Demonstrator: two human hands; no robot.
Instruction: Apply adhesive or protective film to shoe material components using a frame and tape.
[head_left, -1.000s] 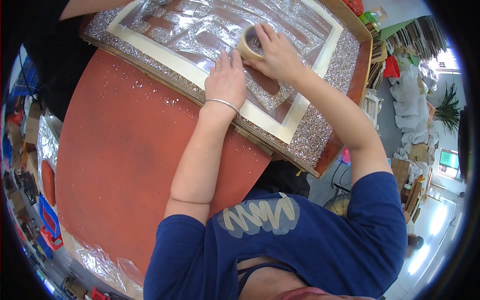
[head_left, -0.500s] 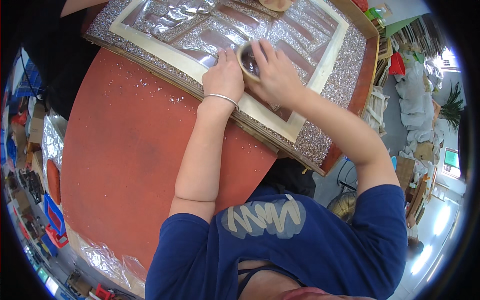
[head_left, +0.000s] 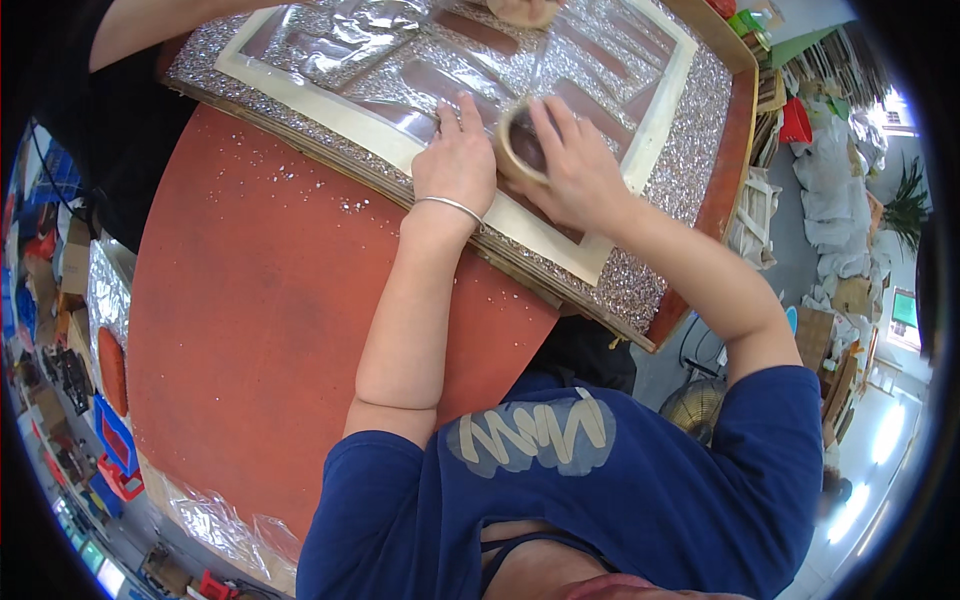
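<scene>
My right hand (head_left: pixel 582 165) grips a thick tan ring (head_left: pixel 508 160), which looks like a roll of tape. Its hollow, dark middle faces up. Just left of it, my left hand (head_left: pixel 455 165) lies on the sheet with its fingers stretched out, a bangle (head_left: pixel 452 206) around the wrist. Under both hands is a clear plastic sheet (head_left: pixel 375 50) with a cream border (head_left: pixel 340 118) and several reddish-brown strip shapes. The sheet lies on a board covered in silvery glitter chips (head_left: pixel 690 140).
Another person's forearm (head_left: pixel 165 25) reaches in at the upper left. A round tan object (head_left: pixel 523 12) sits at the top edge. Loose chips dot the red tabletop (head_left: pixel 270 330) near the board. A raised wooden rim (head_left: pixel 722 215) bounds the right side; a fan (head_left: pixel 690 408) stands beyond.
My right hand has shifted slightly right with the tan ring, opening a small gap from my left hand. The left hand's fingers have spread a little. The other person's forearm has come further in.
</scene>
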